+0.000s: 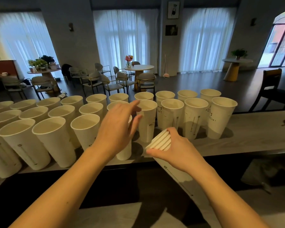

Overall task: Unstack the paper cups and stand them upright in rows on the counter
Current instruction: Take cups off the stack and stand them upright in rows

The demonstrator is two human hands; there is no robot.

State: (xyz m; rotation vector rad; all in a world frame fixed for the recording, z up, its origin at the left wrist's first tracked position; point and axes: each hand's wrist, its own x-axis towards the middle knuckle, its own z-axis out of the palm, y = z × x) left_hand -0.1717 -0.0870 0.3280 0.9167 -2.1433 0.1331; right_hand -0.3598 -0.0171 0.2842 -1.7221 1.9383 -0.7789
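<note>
While right hand [176,145] grips stack [161,142] | left hand [120,127] spread over cup [124,150]

Grey walls [69,46] carry two wall lamps [71,27] and two framed pictures [173,9]. Three tall windows are covered by sheer white curtains [125,38] admitting soft daylight. An arched glazed door [281,40] stands at right. The dark floor [196,86] is glossy. Round tables [139,67] with grey chairs [146,81] are grouped left of centre; one holds flowers [129,59]. A dark wooden chair [270,86] stands at right.
</note>
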